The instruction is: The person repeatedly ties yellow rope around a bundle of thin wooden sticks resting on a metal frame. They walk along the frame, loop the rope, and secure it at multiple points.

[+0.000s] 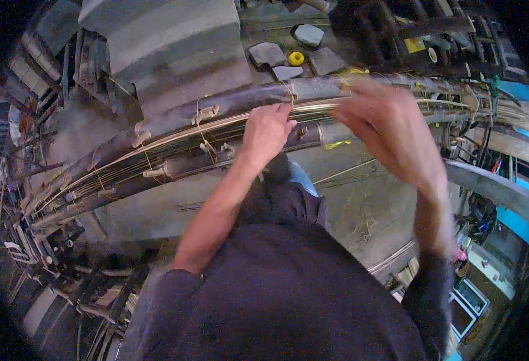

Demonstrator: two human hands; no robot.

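Note:
A long bundle of thin, pale strips (318, 109) runs left to right in front of me, between a far pole (180, 118) and a near pole (186, 167). My left hand (267, 133) is on the strips near the middle, its fingers curled over them and closed. Slightly to the right and above the bundle, my right hand (385, 120) is blurred by motion, and what its fingers hold, if anything, cannot be made out. Wooden pegs (206, 114) and thin yellow ties line the poles.
Beyond the far pole lie several flat stones (267, 54) and a yellow roll (296, 58). A large grey slab (168, 42) stands at the far left. Dark wooden racks (421, 30) fill the far right. A window frame (469, 307) shows at the lower right.

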